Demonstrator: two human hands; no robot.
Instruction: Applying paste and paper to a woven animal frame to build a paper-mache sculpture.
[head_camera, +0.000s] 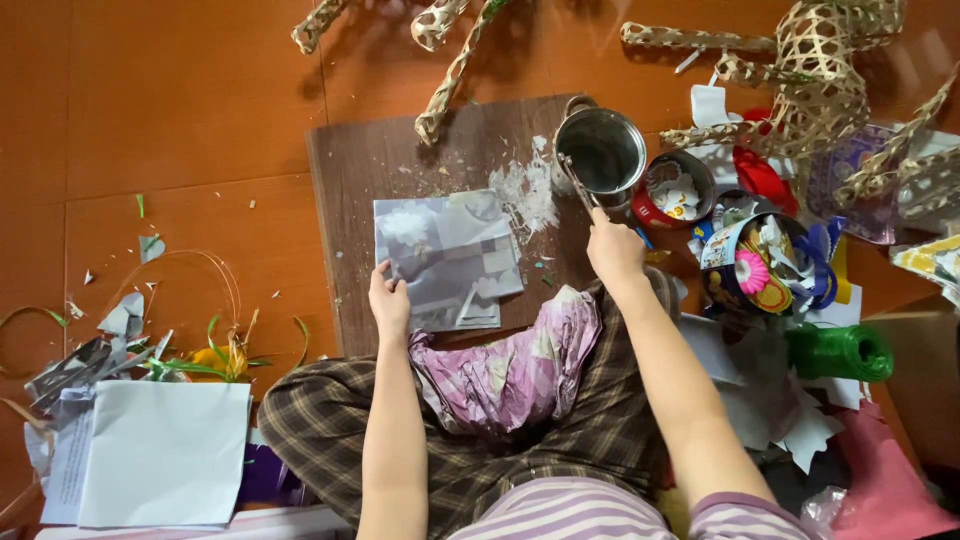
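One steel pot (601, 151), right hand (614, 247) on handle; left hand (389, 300) touching paper sheet (445, 260).

Two bare hands are out over the floor, the left hand (389, 300) and the right hand (614, 250). One brown wooden board (350, 180) lies there, with one grey patterned sheet of paper (445, 255) on it and one steel pot (601, 150) at its far corner. Beside the pot stand two round tins, a small red tin (678, 188) and a larger printed tin (765, 262). One green spool of string (840, 352) lies near them. One crumpled pink sheet (510, 370) rests on the lap, and one plain white sheet (165, 450) lies off to the left.
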